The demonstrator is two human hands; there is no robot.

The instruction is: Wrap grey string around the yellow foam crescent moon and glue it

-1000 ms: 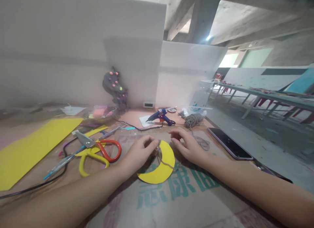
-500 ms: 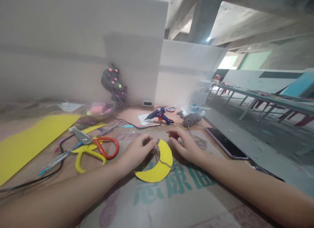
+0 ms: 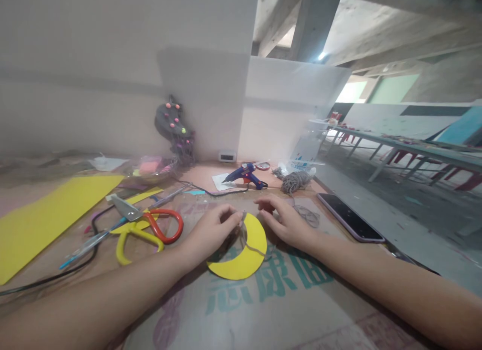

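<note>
Cluttered cardboard-topped table point(image 3: 297, 315) here. My yellow crescent point(image 3: 251, 260) lies toward 5 o'clock from the grip, long axis roughly 1-to-7. Left hand point(image 3: 213, 232) is nearer, looks like it's pinching the upper tip; right hand point(image 3: 280, 222), fingers parted, sits 2 o'clock of it.

Remotely I saw matt, papery crescent point(image 3: 253, 262); scissors point(image 3: 151, 224) had metal blades point(image 3: 125, 208), smooth plastic handles point(image 3: 181, 224); yarn point(image 3: 296, 182) looked rough, phone point(image 3: 350, 217) glossy.

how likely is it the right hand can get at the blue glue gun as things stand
Probably yes: the blue glue gun lies beyond the right hand, with nothing visible standing between them, though I can't tell whether that hand holds anything.
</note>
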